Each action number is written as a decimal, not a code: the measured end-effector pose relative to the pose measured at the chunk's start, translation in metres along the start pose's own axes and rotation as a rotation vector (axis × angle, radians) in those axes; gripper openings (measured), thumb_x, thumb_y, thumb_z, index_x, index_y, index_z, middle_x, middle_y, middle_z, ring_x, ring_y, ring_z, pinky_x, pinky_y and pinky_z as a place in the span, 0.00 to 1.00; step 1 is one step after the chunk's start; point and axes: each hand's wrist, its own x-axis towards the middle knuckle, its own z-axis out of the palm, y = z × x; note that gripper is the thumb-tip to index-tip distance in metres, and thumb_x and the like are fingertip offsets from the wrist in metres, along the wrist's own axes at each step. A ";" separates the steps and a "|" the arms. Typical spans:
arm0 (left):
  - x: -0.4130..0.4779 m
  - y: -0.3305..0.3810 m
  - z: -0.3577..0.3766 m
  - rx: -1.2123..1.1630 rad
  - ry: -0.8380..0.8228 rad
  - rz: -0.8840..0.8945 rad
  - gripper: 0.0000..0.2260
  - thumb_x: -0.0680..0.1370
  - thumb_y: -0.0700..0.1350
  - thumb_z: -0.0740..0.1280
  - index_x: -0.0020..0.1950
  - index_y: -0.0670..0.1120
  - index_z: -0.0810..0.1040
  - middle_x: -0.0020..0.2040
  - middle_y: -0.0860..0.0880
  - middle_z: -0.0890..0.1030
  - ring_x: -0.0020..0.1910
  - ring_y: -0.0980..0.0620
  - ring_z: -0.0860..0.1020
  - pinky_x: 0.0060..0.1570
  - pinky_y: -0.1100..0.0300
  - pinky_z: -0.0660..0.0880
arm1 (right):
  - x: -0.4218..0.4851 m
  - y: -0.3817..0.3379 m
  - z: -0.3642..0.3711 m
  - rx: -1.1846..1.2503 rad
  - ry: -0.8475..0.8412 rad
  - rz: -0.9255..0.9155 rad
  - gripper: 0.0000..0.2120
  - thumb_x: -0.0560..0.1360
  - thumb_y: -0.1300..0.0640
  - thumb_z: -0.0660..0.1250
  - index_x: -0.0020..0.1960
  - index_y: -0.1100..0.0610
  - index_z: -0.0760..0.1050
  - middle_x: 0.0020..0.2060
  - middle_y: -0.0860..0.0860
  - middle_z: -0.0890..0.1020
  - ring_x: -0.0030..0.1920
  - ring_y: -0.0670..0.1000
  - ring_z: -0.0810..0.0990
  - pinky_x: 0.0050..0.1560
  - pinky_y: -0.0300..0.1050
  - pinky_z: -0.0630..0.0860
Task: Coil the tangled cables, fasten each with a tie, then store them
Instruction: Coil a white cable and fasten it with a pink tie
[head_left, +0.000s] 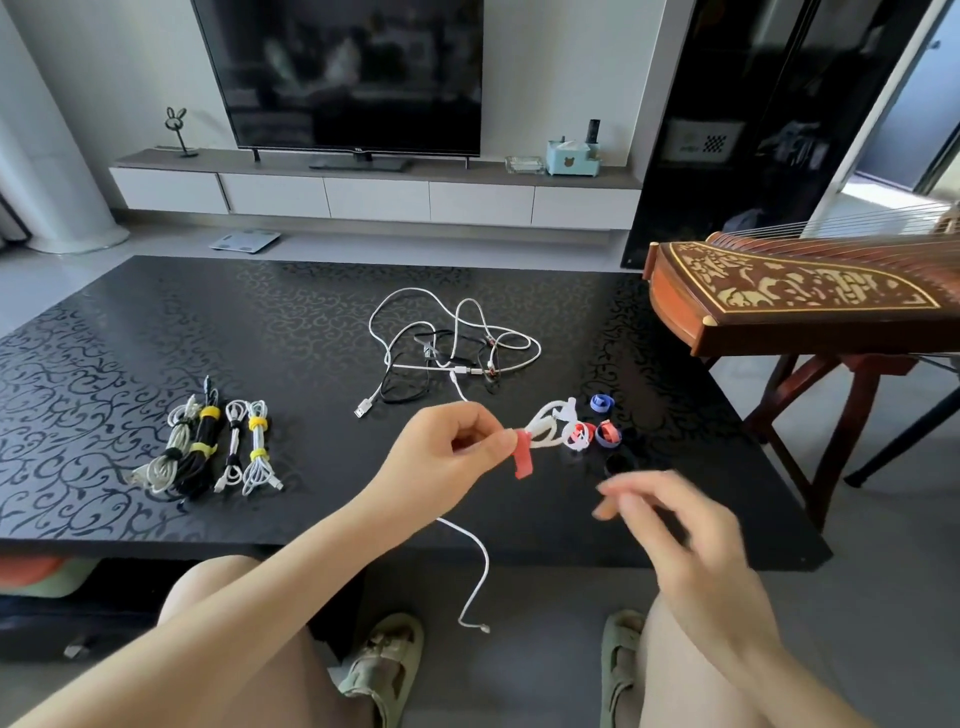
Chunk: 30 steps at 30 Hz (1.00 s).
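Left hand (447, 447): pinches a red tie (523, 457) and a small white cable coil (550, 426) together between thumb and fingers, above the counter (156, 332).
Right hand (670, 525): apart from the left and smeared by motion. The fingers are loose and nothing is seen in it.
Coil's tail (480, 566): passes behind the left forearm and hangs below the counter's near edge.
Tangled cables (447, 353): white and black, heaped mid-counter. Their number cannot be told.
Finished bundles (208, 447): four side by side at the counter's left, with yellow ties.
Spare ties (601, 403): blue and red rolls just beyond the coil, partly overlapped by its loops. Darker rolls barely show against the black top.
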 end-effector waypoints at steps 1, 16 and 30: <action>-0.001 0.001 0.001 0.099 0.018 0.095 0.08 0.76 0.50 0.68 0.38 0.51 0.81 0.34 0.44 0.79 0.28 0.58 0.67 0.31 0.65 0.62 | 0.005 -0.004 0.008 0.250 -0.080 0.354 0.11 0.71 0.49 0.67 0.38 0.55 0.83 0.34 0.51 0.83 0.36 0.48 0.77 0.39 0.44 0.71; -0.030 0.014 0.001 0.493 -0.078 0.838 0.06 0.74 0.43 0.70 0.39 0.42 0.81 0.33 0.50 0.78 0.33 0.50 0.71 0.38 0.55 0.70 | 0.057 -0.030 0.015 0.552 -0.822 0.552 0.12 0.72 0.59 0.69 0.29 0.54 0.80 0.25 0.46 0.79 0.26 0.40 0.75 0.29 0.30 0.70; -0.018 0.021 0.012 -0.277 -0.265 -0.278 0.10 0.76 0.39 0.68 0.35 0.41 0.78 0.28 0.49 0.77 0.28 0.56 0.70 0.31 0.73 0.67 | 0.046 -0.047 -0.001 -0.698 -0.580 -0.407 0.18 0.78 0.49 0.57 0.40 0.53 0.83 0.33 0.48 0.81 0.39 0.49 0.74 0.52 0.46 0.65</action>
